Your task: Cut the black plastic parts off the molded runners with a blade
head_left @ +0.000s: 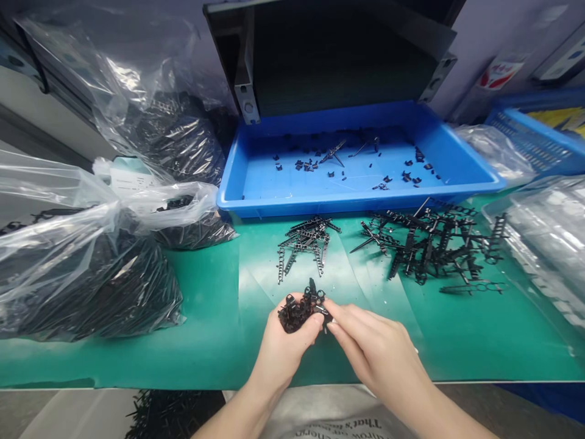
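Note:
My left hand (281, 347) is closed around a clump of small black plastic parts (297, 310) just above the green mat (205, 305). My right hand (372, 347) meets it from the right, its fingertips pinching a black piece at the clump's right edge. Beyond the hands lies a small pile of black ladder-shaped plastic strips (305, 241). A larger tangled pile of black plastic frames (429, 244) spreads to the right of it.
A blue tray (347, 195) with scattered small black bits stands behind the piles, under a dark box (329, 55). Clear bags of black parts (82, 268) crowd the left. Clear bags (543, 244) and a blue basket (539, 134) sit right. More black parts lie below the table edge (159, 414).

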